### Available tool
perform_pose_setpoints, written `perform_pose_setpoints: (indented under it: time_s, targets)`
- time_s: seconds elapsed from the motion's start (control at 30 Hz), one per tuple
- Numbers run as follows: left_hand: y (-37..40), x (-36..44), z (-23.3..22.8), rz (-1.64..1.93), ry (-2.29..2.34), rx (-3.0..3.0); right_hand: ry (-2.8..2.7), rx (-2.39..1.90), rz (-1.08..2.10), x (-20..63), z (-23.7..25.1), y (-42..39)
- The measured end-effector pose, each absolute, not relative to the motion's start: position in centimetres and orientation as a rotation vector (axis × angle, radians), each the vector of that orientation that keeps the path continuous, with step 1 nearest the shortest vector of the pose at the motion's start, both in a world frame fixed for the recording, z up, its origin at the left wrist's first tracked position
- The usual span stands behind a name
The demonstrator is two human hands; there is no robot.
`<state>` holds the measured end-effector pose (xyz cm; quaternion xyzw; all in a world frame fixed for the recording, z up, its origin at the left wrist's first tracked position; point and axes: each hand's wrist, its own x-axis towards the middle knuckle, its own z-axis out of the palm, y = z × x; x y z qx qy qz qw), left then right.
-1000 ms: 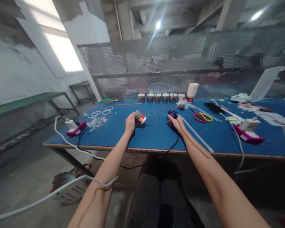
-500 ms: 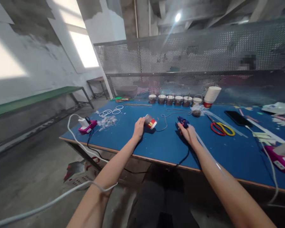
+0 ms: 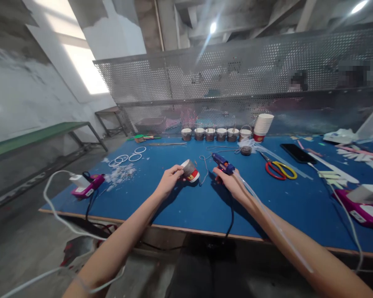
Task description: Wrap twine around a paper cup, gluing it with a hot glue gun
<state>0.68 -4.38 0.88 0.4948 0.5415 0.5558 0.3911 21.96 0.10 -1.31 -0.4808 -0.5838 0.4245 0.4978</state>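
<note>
Across the blue surface [image 3: 186,211] before me: white scraps [image 3: 121,174]; a left hand [image 3: 170,179], fingers closed on a tilted grey-and-red cup [image 3: 191,171]; near it, a right hand [image 3: 232,182], fingers wrapped around a blue glue gun [image 3: 223,163]; then scissors [image 3: 272,162]

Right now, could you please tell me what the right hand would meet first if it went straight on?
Probably the grey cord, just beyond the glue gun in the right hand; height is unclear, so it might pass above.
</note>
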Motion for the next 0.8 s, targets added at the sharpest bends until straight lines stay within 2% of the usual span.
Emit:
perform_pose_setpoints:
  time_s: [0.2,0.37,0.57,0.8]
  targets:
    - [-2.7,1.1,2.8,1.330,1.367,1.316,-1.458,-1.021,1.075,20.3,-0.1,2.3]
    - [-1.0,2.1,3.5,1.280,1.347,1.366,-1.405,-0.932,1.068,19.9,-1.6,2.7]
    - [-0.2,3.0,3.5,1.204,1.332,1.480,-1.362,-0.822,1.107,20.0,-2.7,2.0]
    - [-0.5,2.8,2.1,1.191,1.338,1.367,-1.463,-0.857,1.007,20.3,-2.9,1.3]
